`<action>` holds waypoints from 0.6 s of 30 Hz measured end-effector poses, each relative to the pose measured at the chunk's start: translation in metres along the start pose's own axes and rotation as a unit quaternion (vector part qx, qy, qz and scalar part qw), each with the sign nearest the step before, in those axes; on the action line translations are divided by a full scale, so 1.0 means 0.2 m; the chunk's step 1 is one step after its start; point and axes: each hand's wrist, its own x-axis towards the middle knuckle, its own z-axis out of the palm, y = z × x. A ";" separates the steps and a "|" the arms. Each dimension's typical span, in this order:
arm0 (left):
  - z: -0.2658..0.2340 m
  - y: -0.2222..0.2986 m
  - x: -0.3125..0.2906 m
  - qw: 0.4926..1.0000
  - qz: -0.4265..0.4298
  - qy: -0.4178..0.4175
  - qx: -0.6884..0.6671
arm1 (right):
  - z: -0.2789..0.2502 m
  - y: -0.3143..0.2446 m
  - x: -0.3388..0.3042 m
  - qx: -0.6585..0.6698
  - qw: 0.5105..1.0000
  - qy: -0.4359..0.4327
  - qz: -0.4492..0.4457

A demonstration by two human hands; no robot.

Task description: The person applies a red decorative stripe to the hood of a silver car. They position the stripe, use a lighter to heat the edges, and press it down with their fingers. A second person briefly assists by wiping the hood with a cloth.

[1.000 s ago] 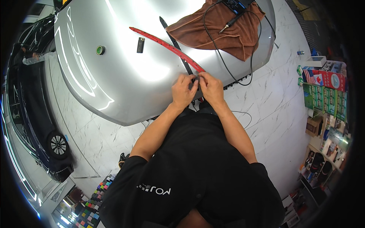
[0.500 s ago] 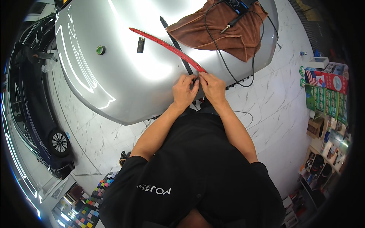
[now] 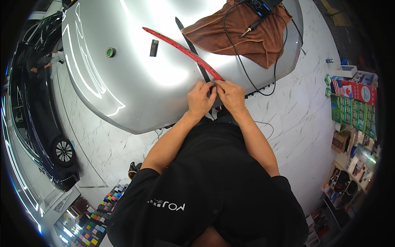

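My two hands meet at the near edge of a silver car hood. A long, curved red trim strip (image 3: 181,50) slants across the hood, its near end running under the fingers of my right hand (image 3: 231,96), which are closed on it. A black strip (image 3: 192,48) crosses beneath the red one and reaches down between my hands. My left hand (image 3: 200,99) is closed in a pinch beside it, fingertips almost touching those of the right. What the left fingertips hold is too small to make out.
On the silver hood (image 3: 135,82) lie a green tape roll (image 3: 110,52), a small black box-shaped thing (image 3: 154,48) and a brown cloth (image 3: 247,47) under a corded soldering iron (image 3: 252,27). A dark car (image 3: 41,119) stands left, a person (image 3: 39,66) beside it. Stacked goods (image 3: 354,103) stand right.
The view has shifted slightly, so the hood and its things sit a little farther right. My hands keep almost the same pinch at the strips. The person by the dark car has moved.
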 end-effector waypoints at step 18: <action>-0.01 0.05 0.03 0.991 -0.123 -0.051 -0.016 | -0.01 0.01 0.01 0.005 1.000 -0.009 -0.010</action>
